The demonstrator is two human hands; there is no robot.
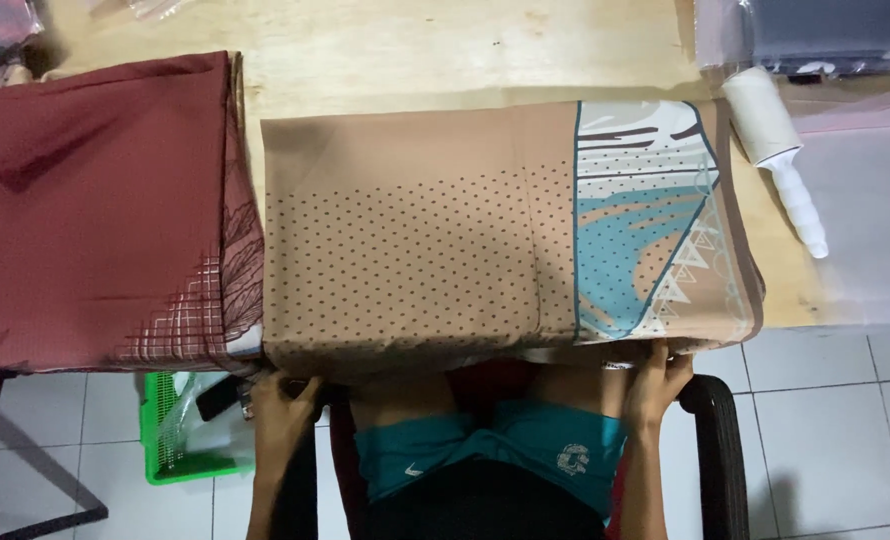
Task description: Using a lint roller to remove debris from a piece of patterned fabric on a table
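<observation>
A folded tan cloth [415, 230] with small dark dots and a teal-and-white patterned end lies across the wooden table [385, 50]. My left hand [280, 400] grips its near left corner under the table's front edge. My right hand [657, 378] pinches the near right corner by the patterned end. Both hands are partly hidden by the hanging cloth edge. My knees and teal shorts show below between the two arms.
A folded maroon cloth [95, 210] lies to the left, touching the tan one. A white lint roller [777, 150] rests at the right beside clear plastic bags [865, 200]. A green basket [170, 440] stands on the tiled floor; a black chair arm [720, 450] is at right.
</observation>
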